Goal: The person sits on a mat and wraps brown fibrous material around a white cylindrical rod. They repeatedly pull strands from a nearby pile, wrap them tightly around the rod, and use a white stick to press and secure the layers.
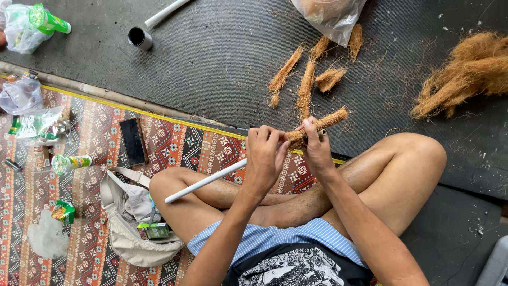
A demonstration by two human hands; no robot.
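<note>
- Head view: the white pipe (203,181) runs from the person's lap up to both hands; its upper end is wrapped in a coir fibre strip (320,124) that sticks out beyond the fingertips.
- Left hand (266,156): forearm raised from the lap, fingers curled and pressed together around the pipe just below the wrapped section.
- Right hand (316,147): wrist bent inward, fingers closed over the fibre strip, pinching it against the pipe.
- Beyond the fingertips, on the dark mat (211,63): loose coir pieces (306,79) and a clear plastic bag (329,13).
- Far right of the hands: a large coir heap (468,71).
- Left of the hands, on the patterned mat (84,159): a black phone (133,141), a beige sling bag (127,222) with a small green carton (154,230), and a green-labelled cup (70,163).
- Far upper left: a green bottle (46,19) on a clear bag.
</note>
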